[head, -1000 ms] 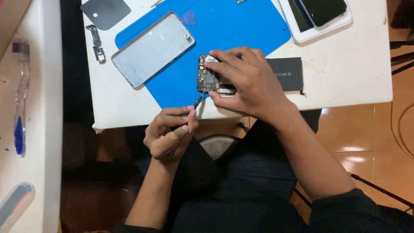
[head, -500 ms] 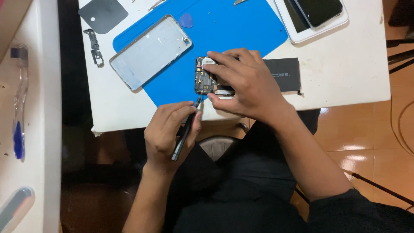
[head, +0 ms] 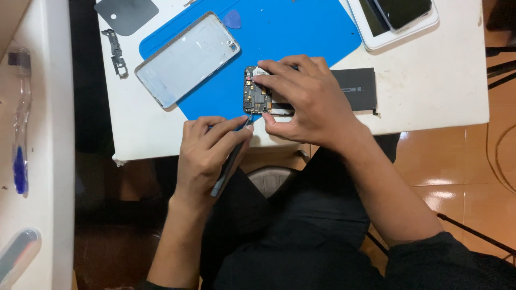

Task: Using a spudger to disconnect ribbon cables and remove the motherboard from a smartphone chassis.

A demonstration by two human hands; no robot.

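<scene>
My right hand (head: 303, 99) grips a dismantled phone (head: 256, 96) on the blue mat (head: 290, 37), its circuit board exposed at the left end. My left hand (head: 207, 156) holds a slim dark tool (head: 228, 166) like a pen, its tip touching the board's lower left corner. The phone's dark right end (head: 357, 86) sticks out past my right hand. A silver back cover (head: 185, 59) lies on the mat to the upper left, apart from both hands.
A blue pick (head: 232, 19) rests on the mat. On the white table (head: 430, 80) lie a dark plate (head: 127, 13), a small metal bracket (head: 116, 52) and a white tray (head: 398, 24) with phones. A side shelf (head: 48, 161) stands left.
My left hand has shifted its grip on the tool, fingers stretching along it, and the tip has come up against the board. My right hand keeps its hold on the phone.
</scene>
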